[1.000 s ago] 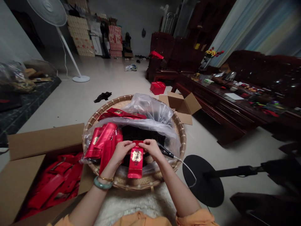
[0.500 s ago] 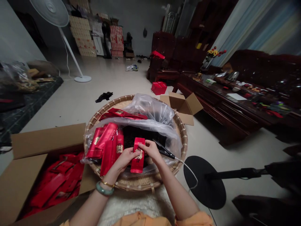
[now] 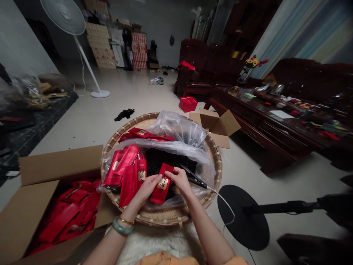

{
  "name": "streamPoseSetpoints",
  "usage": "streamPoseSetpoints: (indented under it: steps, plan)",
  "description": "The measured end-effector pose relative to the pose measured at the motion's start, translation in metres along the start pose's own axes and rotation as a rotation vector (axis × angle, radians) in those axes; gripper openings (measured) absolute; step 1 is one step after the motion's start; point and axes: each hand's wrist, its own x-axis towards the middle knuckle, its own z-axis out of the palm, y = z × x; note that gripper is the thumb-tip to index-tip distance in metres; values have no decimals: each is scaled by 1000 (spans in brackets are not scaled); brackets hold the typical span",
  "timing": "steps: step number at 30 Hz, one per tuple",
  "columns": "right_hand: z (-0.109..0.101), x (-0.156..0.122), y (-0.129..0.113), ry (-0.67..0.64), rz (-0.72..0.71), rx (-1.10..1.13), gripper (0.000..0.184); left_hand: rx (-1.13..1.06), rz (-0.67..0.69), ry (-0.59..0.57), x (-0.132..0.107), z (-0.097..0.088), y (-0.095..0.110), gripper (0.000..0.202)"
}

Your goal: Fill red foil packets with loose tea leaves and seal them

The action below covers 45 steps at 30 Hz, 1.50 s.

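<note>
The left hand (image 3: 147, 187) and the right hand (image 3: 179, 179) are held close together, both closed on one slim, glossy red rectangular packet with a cream label and dark lettering (image 3: 162, 184). The packet is pinched at its left edge by the left hand and near its upper right corner by the right; how the fingers are placed behind it cannot be seen. It is held over the near part of a round, woven bamboo tray (image 3: 220, 162), in front of the dark contents of a clear plastic bag (image 3: 176, 125), with its label facing up and its upper end leaning to the right. For good handling, a light, even pinch at the edges is called for, so that the glossy surface is not creased, and the upper end is best smoothed flat between the thumbs. Whether that end is open or closed cannot be told. Just beside the right hand, a black, two-armed hand tool (image 3: 200, 182) with a thin white cord (image 3: 230, 208) is seen; its arms are spread, and the wrist is best held clear of both. The stacked glossy red packets (image 3: 129, 184) beyond the left forearm should not be brushed or toppled.
</note>
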Motion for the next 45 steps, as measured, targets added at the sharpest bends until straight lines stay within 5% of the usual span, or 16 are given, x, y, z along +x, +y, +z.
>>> streamPoseSetpoints:
  steps: [6, 10, 15, 25, 29, 34, 37, 40, 45]
  plan:
    - [-2, -7, -8, -34, -168, -203, 27, 543, 596, 212, -5, -9, 26, 37]
    - [-2, -13, -13, -8, -332, -382, 22, 875, 921, 210, -9, -17, 42, 16]
    - [-5, -25, -18, -122, -512, -533, 18, 984, 922, 130, -12, -20, 42, 20]
    - [-15, -37, -17, -198, -584, -713, 22, 1102, 910, 37, -18, -26, 37, 15]
    - [-19, -36, -21, -224, -652, -885, 22, 1098, 929, 38, -18, -23, 46, 12]
    - [-22, -33, -34, -220, -617, -900, 3, 1054, 972, -122, -18, -11, 65, 14]
    - [-24, -32, -44, -353, -617, -940, 2, 1051, 1034, -210, -20, -4, 74, 14]
    - [-27, -31, -49, -492, -635, -1066, 8, 1152, 1107, -264, -20, 0, 78, 13]
    - [-32, -26, -45, -526, -590, -1254, 16, 1492, 1212, -288, -15, 1, 74, 17]
